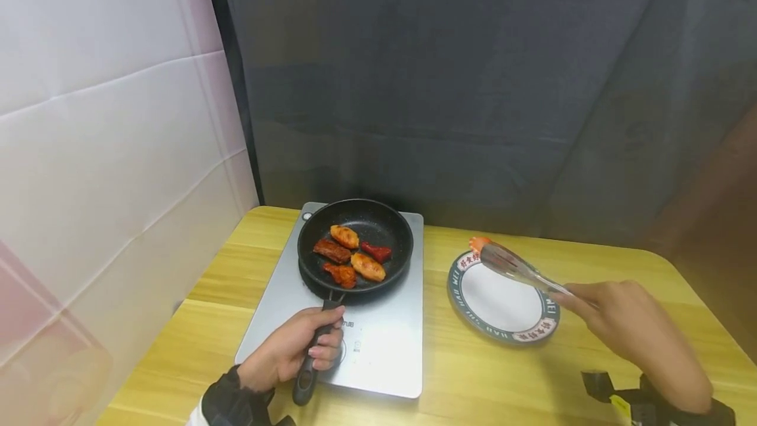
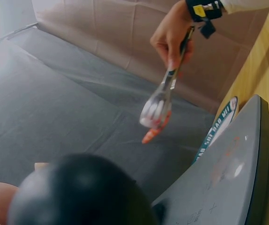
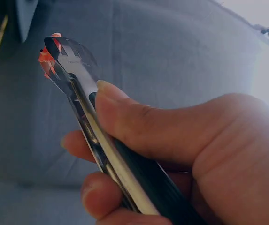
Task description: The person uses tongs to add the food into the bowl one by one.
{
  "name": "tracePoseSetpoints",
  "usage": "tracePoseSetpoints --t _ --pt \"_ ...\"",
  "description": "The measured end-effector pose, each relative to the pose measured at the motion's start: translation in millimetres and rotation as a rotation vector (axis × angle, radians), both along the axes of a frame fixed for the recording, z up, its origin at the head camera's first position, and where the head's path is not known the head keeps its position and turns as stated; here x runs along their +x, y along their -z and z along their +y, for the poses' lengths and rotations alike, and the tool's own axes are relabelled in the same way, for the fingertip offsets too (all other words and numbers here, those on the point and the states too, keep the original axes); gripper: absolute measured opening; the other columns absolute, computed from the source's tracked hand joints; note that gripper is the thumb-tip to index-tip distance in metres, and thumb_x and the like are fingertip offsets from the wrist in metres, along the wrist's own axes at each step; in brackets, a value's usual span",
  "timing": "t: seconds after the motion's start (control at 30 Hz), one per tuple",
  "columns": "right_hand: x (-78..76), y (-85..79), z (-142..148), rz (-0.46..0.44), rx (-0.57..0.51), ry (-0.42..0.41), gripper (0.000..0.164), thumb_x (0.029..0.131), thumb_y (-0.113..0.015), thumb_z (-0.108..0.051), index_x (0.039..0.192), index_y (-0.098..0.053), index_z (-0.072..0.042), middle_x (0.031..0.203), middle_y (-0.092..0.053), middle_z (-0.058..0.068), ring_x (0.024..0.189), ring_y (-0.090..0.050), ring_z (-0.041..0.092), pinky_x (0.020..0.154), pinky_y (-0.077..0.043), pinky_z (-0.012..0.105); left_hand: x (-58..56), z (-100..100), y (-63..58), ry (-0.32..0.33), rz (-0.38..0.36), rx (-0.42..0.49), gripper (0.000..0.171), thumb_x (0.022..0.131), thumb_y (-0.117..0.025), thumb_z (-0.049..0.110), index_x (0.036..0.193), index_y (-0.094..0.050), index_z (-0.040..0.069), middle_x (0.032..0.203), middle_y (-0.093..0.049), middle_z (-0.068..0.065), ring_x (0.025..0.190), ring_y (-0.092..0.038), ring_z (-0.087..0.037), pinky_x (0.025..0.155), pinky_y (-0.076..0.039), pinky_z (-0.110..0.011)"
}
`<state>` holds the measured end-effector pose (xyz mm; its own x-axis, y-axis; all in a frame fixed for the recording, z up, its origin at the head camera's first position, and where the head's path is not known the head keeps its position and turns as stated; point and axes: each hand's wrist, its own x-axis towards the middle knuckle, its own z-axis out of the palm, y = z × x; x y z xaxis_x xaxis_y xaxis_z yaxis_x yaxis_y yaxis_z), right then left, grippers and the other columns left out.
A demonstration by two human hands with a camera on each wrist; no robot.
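My left hand [image 1: 301, 347] grips the black handle [image 1: 304, 380] of a frying pan [image 1: 403, 242]. In the pan lie two golden chicken wing pieces [image 1: 368, 267], a brown meat slab [image 1: 332, 250], an orange-red piece [image 1: 340, 275] and a dark red piece [image 1: 376, 252]. My right hand [image 1: 627, 321] holds metal tongs [image 1: 514, 265], thumb on one arm and fingers on the other. Between the tong heads is an orange shrimp [image 3: 46, 57], partly hidden by the metal. In the head view the tongs extend over a white plate [image 1: 503, 301] with a green patterned rim.
The pan sits on a silver induction cooker [image 1: 390, 360], left of the plate on a yellow wooden table [image 1: 437, 386]. A dark grey curtain [image 1: 449, 84] hangs behind the table, with a pale sheet [image 1: 118, 150] along the left side.
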<state>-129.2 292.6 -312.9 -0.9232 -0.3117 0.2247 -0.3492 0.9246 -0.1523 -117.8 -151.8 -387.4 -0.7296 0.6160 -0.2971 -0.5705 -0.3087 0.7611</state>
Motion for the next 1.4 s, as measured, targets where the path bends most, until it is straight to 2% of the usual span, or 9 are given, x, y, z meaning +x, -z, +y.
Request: tracePoseSetpoints --t 0.17,0.33,0.47,0.63,0.73,0.87,1.03,1.27,1.4 --pt "-11.2 -11.5 -24 0.086 -0.031 -0.081 0.028 0.089 -0.068 -0.033 0.102 -0.075 -0.009 0.063 -0.058 -0.007 0.061 -0.052 0.014 0.060 -0.048 0.043 0.3 0 0.2 0.005 0.001 0.003 0.024 0.105 -0.035 0.024 0.086 -0.035 0.010 0.061 -0.031 0.007 0.042 -0.035 0.000 0.040 -0.030 -0.015" --pt "-20.0 -24.4 -49 0.080 -0.042 -0.115 0.031 0.088 -0.069 -0.034 0.103 -0.075 -0.007 0.077 -0.068 0.002 0.069 -0.062 0.020 0.062 -0.050 0.044 0.1 1 0.6 0.006 0.003 -0.001 0.023 0.105 -0.034 0.023 0.086 -0.036 0.010 0.060 -0.031 0.007 0.041 -0.035 0.000 0.039 -0.029 -0.015" --pt "-29.0 -33.2 -69 0.090 -0.040 -0.160 0.030 0.088 -0.069 -0.033 0.102 -0.075 -0.006 0.063 -0.059 -0.007 0.059 -0.051 0.014 0.053 -0.043 0.032 -0.3 0 0.6 0.002 0.013 -0.004 0.023 0.105 -0.034 0.023 0.086 -0.036 0.010 0.060 -0.031 0.007 0.041 -0.035 0.001 0.039 -0.029 -0.015" --pt "-42.3 -40.2 -90 0.125 -0.036 -0.225 0.023 0.087 -0.070 -0.035 0.090 -0.077 -0.014 0.050 -0.032 -0.013 0.051 -0.036 0.009 0.045 -0.028 0.026 -1.0 0 0.0 0.006 0.021 -0.003 0.024 0.105 -0.034 0.024 0.085 -0.036 0.010 0.060 -0.032 0.007 0.041 -0.036 0.001 0.039 -0.029 -0.015" --pt "-51.1 -42.1 -101 0.100 -0.034 -0.234 0.024 0.087 -0.069 -0.037 0.087 -0.077 -0.015 0.050 -0.028 -0.011 0.049 -0.034 0.010 0.044 -0.027 0.026 -0.9 -1 0.0 0.005 0.019 -0.003 0.024 0.105 -0.034 0.024 0.085 -0.036 0.010 0.061 -0.032 0.007 0.041 -0.036 0.001 0.039 -0.029 -0.015" --pt "-62.7 -41.0 -113 0.036 -0.025 -0.250 0.023 0.089 -0.068 -0.034 0.087 -0.076 -0.012 0.053 -0.040 -0.009 0.050 -0.040 0.011 0.044 -0.031 0.027 -0.6 0 0.7 0.010 0.018 0.005 0.024 0.105 -0.034 0.024 0.085 -0.036 0.010 0.060 -0.032 0.007 0.042 -0.035 0.001 0.039 -0.029 -0.015" --pt "-75.4 -36.3 -124 -0.041 -0.010 -0.245 0.021 0.088 -0.070 -0.029 0.075 -0.071 -0.014 0.053 -0.043 -0.008 0.047 -0.041 0.010 0.042 -0.033 0.027 0.1 1 1.3 0.018 0.023 0.009 0.025 0.105 -0.033 0.024 0.085 -0.036 0.010 0.060 -0.032 0.007 0.042 -0.035 0.000 0.039 -0.029 -0.015" --pt "-93.5 -34.4 -145 -0.092 0.037 -0.214 0.034 0.088 -0.070 -0.029 0.059 -0.059 -0.017 0.052 -0.038 -0.006 0.046 -0.041 0.011 0.040 -0.032 0.026 0.3 0 0.9 0.003 0.021 -0.004 0.024 0.105 -0.035 0.024 0.085 -0.036 0.010 0.061 -0.032 0.007 0.042 -0.034 0.000 0.039 -0.030 -0.015" --pt "-101.8 -33.4 -159 -0.091 0.065 -0.207 0.037 0.088 -0.070 -0.031 0.056 -0.056 -0.018 0.053 -0.041 -0.005 0.045 -0.043 0.012 0.039 -0.033 0.027 -0.6 -1 1.0 0.001 0.022 -0.006 0.025 0.105 -0.035 0.024 0.084 -0.037 0.010 0.061 -0.032 0.007 0.042 -0.034 0.000 0.039 -0.030 -0.015"
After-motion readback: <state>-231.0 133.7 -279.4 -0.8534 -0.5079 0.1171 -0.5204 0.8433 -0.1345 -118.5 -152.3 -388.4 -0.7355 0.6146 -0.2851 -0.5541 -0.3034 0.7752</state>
